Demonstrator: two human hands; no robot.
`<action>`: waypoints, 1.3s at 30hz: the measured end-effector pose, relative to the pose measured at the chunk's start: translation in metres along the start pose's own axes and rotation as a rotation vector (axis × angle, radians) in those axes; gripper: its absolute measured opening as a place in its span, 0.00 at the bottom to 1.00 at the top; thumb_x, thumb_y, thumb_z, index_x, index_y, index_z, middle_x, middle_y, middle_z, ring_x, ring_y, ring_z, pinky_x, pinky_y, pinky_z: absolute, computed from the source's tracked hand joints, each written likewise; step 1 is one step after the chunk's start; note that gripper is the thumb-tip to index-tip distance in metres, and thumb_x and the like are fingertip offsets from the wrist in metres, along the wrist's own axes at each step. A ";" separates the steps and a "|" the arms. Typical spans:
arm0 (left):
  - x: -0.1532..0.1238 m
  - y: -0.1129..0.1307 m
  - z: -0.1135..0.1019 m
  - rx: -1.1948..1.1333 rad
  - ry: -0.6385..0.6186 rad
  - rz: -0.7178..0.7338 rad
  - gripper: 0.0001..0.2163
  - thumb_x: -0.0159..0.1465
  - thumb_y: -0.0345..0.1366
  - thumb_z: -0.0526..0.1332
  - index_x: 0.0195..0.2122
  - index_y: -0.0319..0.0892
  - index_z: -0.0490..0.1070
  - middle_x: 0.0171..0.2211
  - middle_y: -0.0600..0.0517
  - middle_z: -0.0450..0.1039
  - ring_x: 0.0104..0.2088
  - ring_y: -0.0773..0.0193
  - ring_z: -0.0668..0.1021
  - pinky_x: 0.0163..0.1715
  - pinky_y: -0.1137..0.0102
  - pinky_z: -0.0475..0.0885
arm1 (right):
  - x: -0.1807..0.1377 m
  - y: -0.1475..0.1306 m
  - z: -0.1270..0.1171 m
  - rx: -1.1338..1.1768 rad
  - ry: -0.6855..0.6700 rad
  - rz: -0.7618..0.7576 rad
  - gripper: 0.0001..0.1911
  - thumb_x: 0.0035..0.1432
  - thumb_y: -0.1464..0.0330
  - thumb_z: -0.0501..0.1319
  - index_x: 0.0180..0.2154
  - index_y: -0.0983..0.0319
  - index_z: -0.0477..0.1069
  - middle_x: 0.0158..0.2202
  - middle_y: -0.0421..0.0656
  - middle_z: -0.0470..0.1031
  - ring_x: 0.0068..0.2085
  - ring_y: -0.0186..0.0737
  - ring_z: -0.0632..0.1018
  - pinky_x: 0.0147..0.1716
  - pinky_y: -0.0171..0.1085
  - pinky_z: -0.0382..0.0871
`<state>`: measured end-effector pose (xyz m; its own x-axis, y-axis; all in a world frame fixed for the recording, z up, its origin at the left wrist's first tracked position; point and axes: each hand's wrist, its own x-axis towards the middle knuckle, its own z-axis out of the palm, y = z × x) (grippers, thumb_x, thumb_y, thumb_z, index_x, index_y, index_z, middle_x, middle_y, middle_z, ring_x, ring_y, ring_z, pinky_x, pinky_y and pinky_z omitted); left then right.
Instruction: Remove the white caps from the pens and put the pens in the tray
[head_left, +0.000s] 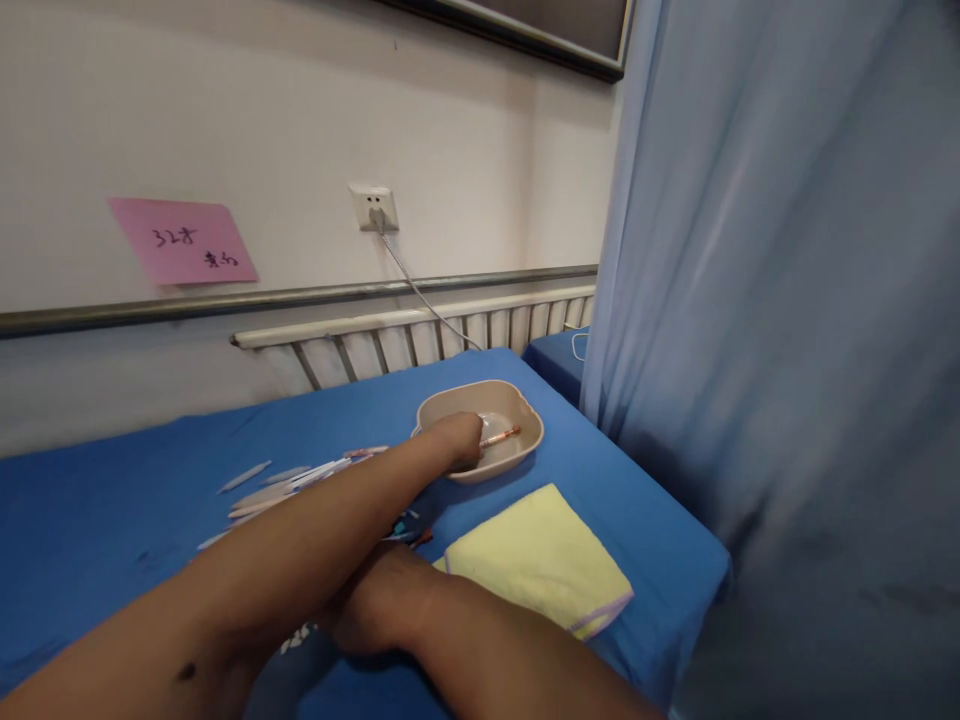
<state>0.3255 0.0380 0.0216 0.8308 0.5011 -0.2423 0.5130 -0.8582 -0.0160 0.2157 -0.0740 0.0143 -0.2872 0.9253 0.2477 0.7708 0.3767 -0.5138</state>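
Note:
My left hand (pixel 459 440) reaches into a beige plastic basin (pixel 534 428), its fingers closed round a thin brush (pixel 501 437) with a reddish-brown tip. The basin seems to hold a little clear water. Beneath my left forearm, my right hand (pixel 382 597) crosses to the left; its fingers are hidden behind the arm. A spread of slim, pale stick-like pieces (pixel 300 480) lies left of my forearm. Just beyond my right hand, small teal and reddish ends (pixel 412 535) of similar pieces show. A folded yellow cloth (pixel 544 560) lies to the right of my right hand.
A blue sheet (pixel 630 510) covers the bed or table. Behind it run a white railing (pixel 420 325) and a wall socket (pixel 375 208) with a plugged-in cable. A pink note (pixel 184 240) is on the wall. A blue curtain (pixel 787 300) hangs on the right.

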 end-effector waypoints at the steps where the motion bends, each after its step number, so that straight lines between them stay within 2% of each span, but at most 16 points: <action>1: 0.000 -0.001 0.000 -0.017 0.023 -0.001 0.12 0.50 0.36 0.67 0.35 0.38 0.76 0.37 0.42 0.77 0.40 0.51 0.78 0.38 0.66 0.70 | 0.000 0.001 0.001 -0.012 0.002 0.001 0.18 0.57 0.67 0.56 0.50 0.56 0.70 0.60 0.43 0.64 0.54 0.48 0.70 0.51 0.44 0.65; 3: -0.002 -0.003 0.000 -0.057 0.071 0.009 0.12 0.47 0.36 0.67 0.34 0.39 0.77 0.35 0.41 0.78 0.38 0.50 0.78 0.35 0.67 0.69 | -0.002 0.003 0.003 -0.036 -0.015 0.041 0.18 0.57 0.65 0.56 0.49 0.58 0.70 0.56 0.44 0.69 0.52 0.47 0.72 0.48 0.41 0.68; 7: -0.018 -0.014 -0.009 -0.160 0.178 0.067 0.12 0.50 0.38 0.64 0.35 0.39 0.77 0.35 0.43 0.79 0.36 0.54 0.78 0.34 0.68 0.69 | -0.007 0.004 0.001 -0.067 -0.039 0.125 0.18 0.60 0.63 0.52 0.46 0.62 0.72 0.46 0.48 0.76 0.44 0.48 0.77 0.40 0.40 0.70; 10: -0.051 -0.030 -0.018 -0.257 0.283 0.105 0.12 0.56 0.38 0.59 0.39 0.41 0.75 0.38 0.48 0.78 0.37 0.60 0.77 0.36 0.72 0.69 | -0.010 0.007 -0.002 -0.016 0.032 0.119 0.17 0.61 0.64 0.51 0.43 0.63 0.74 0.42 0.48 0.78 0.41 0.46 0.77 0.39 0.38 0.68; 13: -0.103 -0.055 -0.017 -0.359 0.414 0.063 0.14 0.62 0.40 0.52 0.44 0.42 0.71 0.40 0.50 0.77 0.38 0.64 0.77 0.38 0.73 0.69 | -0.011 0.015 0.002 0.138 0.162 0.166 0.13 0.60 0.66 0.53 0.38 0.62 0.74 0.38 0.45 0.79 0.39 0.40 0.77 0.37 0.34 0.67; 15: -0.142 -0.076 -0.004 -0.547 0.583 -0.030 0.14 0.60 0.43 0.54 0.41 0.41 0.72 0.36 0.51 0.78 0.34 0.63 0.77 0.35 0.72 0.70 | -0.010 0.023 0.008 0.291 0.276 0.227 0.11 0.59 0.67 0.54 0.35 0.62 0.74 0.34 0.42 0.78 0.35 0.35 0.76 0.34 0.31 0.66; 18: -0.198 -0.108 0.032 -0.661 0.707 -0.193 0.14 0.59 0.45 0.56 0.38 0.41 0.73 0.34 0.51 0.77 0.34 0.61 0.77 0.35 0.70 0.70 | -0.007 0.034 0.017 0.508 0.421 0.322 0.13 0.60 0.63 0.53 0.31 0.63 0.71 0.25 0.38 0.74 0.26 0.31 0.72 0.27 0.30 0.64; 20: -0.229 -0.125 0.060 -0.724 0.730 -0.300 0.15 0.58 0.45 0.56 0.39 0.41 0.72 0.34 0.50 0.77 0.35 0.60 0.77 0.36 0.68 0.71 | -0.007 0.041 0.020 0.643 0.461 0.364 0.14 0.58 0.60 0.54 0.29 0.63 0.70 0.23 0.37 0.71 0.22 0.30 0.70 0.22 0.29 0.62; 23: -0.262 -0.142 0.094 -0.764 0.762 -0.417 0.16 0.58 0.46 0.55 0.40 0.41 0.72 0.35 0.50 0.77 0.35 0.60 0.77 0.36 0.68 0.71 | -0.010 0.048 0.022 0.729 0.522 0.371 0.14 0.55 0.58 0.56 0.29 0.63 0.70 0.23 0.37 0.71 0.21 0.30 0.70 0.22 0.29 0.63; 26: -0.277 -0.153 0.108 -0.811 0.777 -0.458 0.16 0.58 0.47 0.56 0.40 0.41 0.72 0.33 0.51 0.77 0.32 0.61 0.77 0.33 0.70 0.71 | -0.015 0.053 0.024 0.770 0.562 0.394 0.17 0.53 0.55 0.57 0.29 0.63 0.69 0.23 0.37 0.71 0.20 0.30 0.68 0.22 0.31 0.64; 29: -0.279 -0.161 0.107 -0.868 0.812 -0.455 0.17 0.59 0.46 0.55 0.41 0.39 0.71 0.33 0.50 0.76 0.30 0.63 0.76 0.30 0.72 0.71 | -0.019 0.051 0.027 0.782 0.575 0.416 0.18 0.51 0.53 0.59 0.29 0.63 0.69 0.23 0.38 0.70 0.20 0.30 0.67 0.21 0.31 0.64; 34: -0.274 -0.170 0.108 -0.937 0.741 -0.391 0.16 0.58 0.44 0.55 0.41 0.39 0.71 0.31 0.51 0.77 0.26 0.66 0.75 0.26 0.74 0.69 | -0.007 0.011 0.021 0.920 0.570 0.475 0.17 0.49 0.55 0.61 0.30 0.64 0.70 0.23 0.38 0.70 0.19 0.28 0.65 0.18 0.29 0.60; 37: -0.272 -0.173 0.110 -0.962 0.685 -0.373 0.15 0.58 0.43 0.55 0.40 0.39 0.71 0.30 0.52 0.77 0.24 0.67 0.74 0.24 0.74 0.68 | 0.008 -0.015 0.017 1.016 0.484 0.385 0.17 0.49 0.56 0.61 0.33 0.63 0.71 0.26 0.39 0.72 0.21 0.28 0.67 0.20 0.29 0.62; 39: -0.272 -0.175 0.110 -0.958 0.645 -0.367 0.15 0.58 0.43 0.55 0.40 0.40 0.71 0.29 0.52 0.77 0.23 0.67 0.73 0.23 0.74 0.68 | 0.015 -0.018 0.021 1.003 0.473 0.372 0.17 0.50 0.56 0.61 0.34 0.63 0.71 0.26 0.39 0.72 0.20 0.28 0.67 0.18 0.28 0.60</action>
<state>-0.0139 0.0395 -0.0169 0.4174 0.8948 0.1586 0.4658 -0.3605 0.8081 0.1854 -0.0656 0.0098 0.2650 0.9570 0.1178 -0.0919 0.1467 -0.9849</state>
